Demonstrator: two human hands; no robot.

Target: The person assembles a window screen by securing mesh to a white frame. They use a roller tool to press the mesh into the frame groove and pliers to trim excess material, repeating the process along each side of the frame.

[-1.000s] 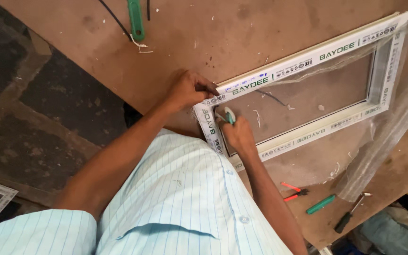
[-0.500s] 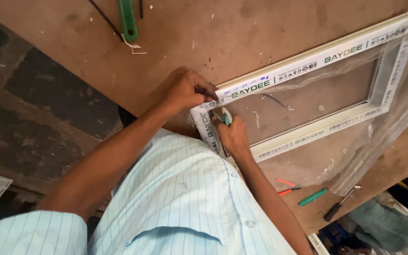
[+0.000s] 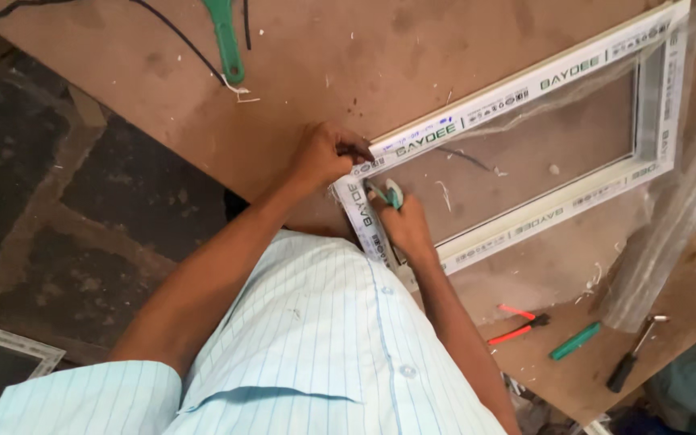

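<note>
White frame (image 3: pixel 525 153) flat on desk (image 3: pixel 203 121), long axis running up-right, left hand (image 3: pixel 325 153) gripping its near corner, right hand (image 3: pixel 403 221) fingers closed around green tool (image 3: pixel 386 194).

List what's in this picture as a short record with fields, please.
setting: brown board table above a dark floor
frame: white window frame flat on the table, clear film trailing off its right end
left hand: left hand closed on the frame's near corner
right hand: right hand holds a small green tool at that corner
nearby: red pliers, green stick, black-handled tool
</note>
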